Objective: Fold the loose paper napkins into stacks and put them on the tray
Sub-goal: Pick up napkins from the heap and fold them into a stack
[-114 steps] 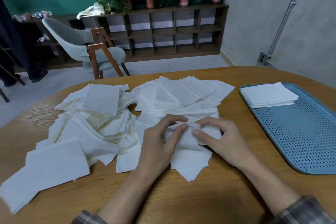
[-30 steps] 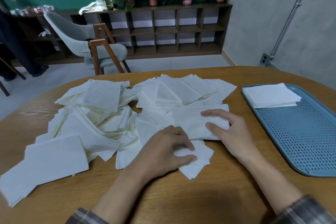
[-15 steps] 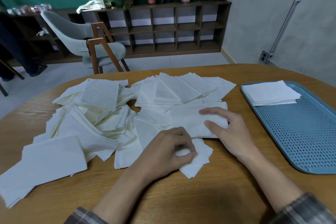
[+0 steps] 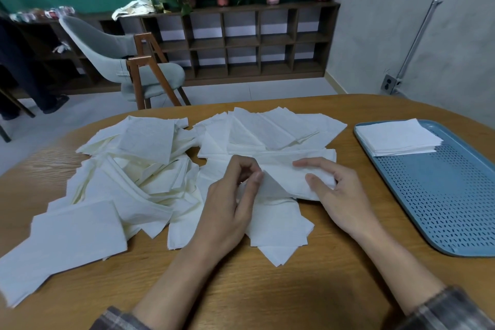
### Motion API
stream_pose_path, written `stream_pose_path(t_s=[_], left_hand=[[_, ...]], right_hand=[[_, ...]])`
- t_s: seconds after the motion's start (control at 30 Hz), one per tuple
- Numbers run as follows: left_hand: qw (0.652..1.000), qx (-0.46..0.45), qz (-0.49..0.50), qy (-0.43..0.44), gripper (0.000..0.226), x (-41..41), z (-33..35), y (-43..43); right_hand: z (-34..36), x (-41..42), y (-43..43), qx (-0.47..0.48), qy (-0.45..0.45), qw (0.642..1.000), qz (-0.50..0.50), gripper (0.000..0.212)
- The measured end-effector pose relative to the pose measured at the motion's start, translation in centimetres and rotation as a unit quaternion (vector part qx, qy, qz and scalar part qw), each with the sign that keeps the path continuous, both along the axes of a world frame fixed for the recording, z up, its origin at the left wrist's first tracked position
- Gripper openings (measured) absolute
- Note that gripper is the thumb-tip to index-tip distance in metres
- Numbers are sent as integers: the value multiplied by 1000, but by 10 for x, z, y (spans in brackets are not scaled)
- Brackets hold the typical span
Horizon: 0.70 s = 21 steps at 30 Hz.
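Note:
Loose white paper napkins (image 4: 139, 174) lie heaped across the left and middle of the wooden table (image 4: 267, 289). My left hand (image 4: 230, 203) pinches the lifted left edge of one napkin (image 4: 284, 179) in front of me. My right hand (image 4: 337, 190) grips the same napkin's right end, thumb under and fingers over it. A blue perforated tray (image 4: 450, 201) sits at the right, with a stack of folded napkins (image 4: 396, 136) in its far corner.
Beyond the table stand a grey chair with wooden legs (image 4: 134, 64) and a low dark shelf unit (image 4: 241, 40) topped with potted plants. A person's legs (image 4: 24, 75) show at the far left. A grey wall rises at the right.
My left hand has risen from the lower napkins and now pinches the left edge of the napkin my right hand holds, lifting that edge off the pile.

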State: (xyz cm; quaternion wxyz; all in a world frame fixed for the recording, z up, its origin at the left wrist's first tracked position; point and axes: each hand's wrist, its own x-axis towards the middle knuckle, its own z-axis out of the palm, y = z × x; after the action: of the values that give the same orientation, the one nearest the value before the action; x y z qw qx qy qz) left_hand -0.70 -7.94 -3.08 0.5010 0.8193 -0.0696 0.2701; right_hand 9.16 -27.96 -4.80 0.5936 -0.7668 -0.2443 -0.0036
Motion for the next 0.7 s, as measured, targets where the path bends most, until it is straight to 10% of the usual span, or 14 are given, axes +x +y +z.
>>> stream_pose_path(t_s=[0.7], left_hand=[[995,-16,14,95,40,1,2,2]], right_hand=[[7,-13,5,27,31,998,43,4]])
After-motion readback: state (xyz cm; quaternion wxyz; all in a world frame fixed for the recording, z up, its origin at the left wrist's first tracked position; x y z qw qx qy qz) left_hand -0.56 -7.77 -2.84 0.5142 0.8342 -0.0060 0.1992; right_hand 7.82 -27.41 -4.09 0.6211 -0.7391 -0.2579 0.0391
